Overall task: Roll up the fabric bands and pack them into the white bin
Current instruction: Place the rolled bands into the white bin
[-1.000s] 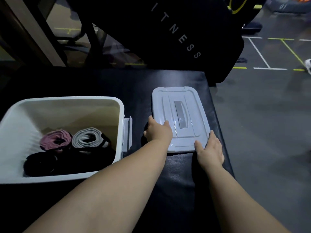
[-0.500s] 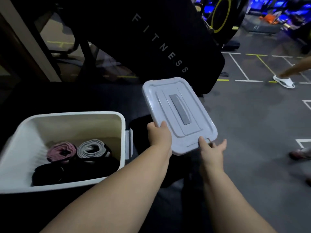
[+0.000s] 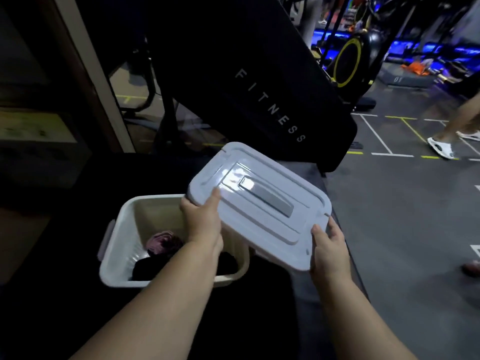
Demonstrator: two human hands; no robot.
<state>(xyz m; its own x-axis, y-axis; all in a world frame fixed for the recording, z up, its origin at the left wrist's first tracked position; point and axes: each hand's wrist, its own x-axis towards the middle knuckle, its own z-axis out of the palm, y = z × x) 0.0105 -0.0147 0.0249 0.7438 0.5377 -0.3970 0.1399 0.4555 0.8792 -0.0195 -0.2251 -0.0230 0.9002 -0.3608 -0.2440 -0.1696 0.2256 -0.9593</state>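
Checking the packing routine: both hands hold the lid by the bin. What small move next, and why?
Probably shift the lid left and level it over the bin. The left hand and right hand grip its edges; it hangs tilted, only partly over the open bin, where rolled bands lie.

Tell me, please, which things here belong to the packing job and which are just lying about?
Job: white bin, lid held by left hand and right hand, pink rolled band, black bands.
Lying about: black FITNESS pad, yellow-rimmed wheel, passer-by's white shoe.
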